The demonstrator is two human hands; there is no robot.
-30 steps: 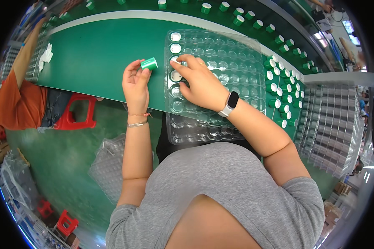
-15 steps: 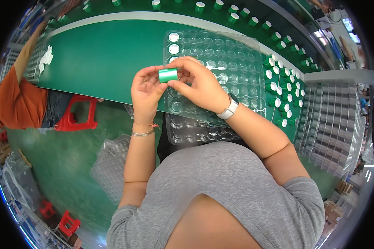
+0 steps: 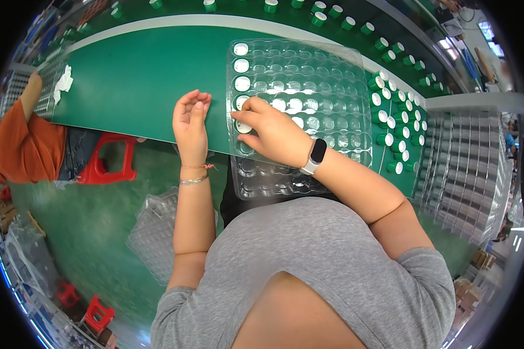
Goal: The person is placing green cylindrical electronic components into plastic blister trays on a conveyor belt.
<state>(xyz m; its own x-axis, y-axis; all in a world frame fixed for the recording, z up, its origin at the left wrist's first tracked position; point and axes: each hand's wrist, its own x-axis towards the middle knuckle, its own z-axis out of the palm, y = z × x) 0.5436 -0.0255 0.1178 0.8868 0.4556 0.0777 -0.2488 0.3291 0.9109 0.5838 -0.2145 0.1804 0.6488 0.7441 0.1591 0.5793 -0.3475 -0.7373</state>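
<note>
My right hand [image 3: 273, 131] is over the left column of a clear plastic tray [image 3: 332, 87] on the green table. Its thumb and fingers are round a small white-topped cylinder [image 3: 243, 125] sitting in a tray pocket. More white-topped cylinders [image 3: 242, 84] fill the pockets above it in that column. To the left of the tray, my left hand [image 3: 191, 123] hangs by the table edge, fingers loosely bent and apart, holding nothing.
Several green cylinders with white tops [image 3: 399, 131] stand right of the tray; more are on a dark belt [image 3: 367, 43] beyond. Stacked clear trays [image 3: 460, 174] are at far right. A person in an orange top [image 3: 29, 148] sits at left by a red stool [image 3: 108, 160].
The green cylinder that both hands held has gone down into the tray's left column with my right hand. My left hand has let go and drawn back leftward.
</note>
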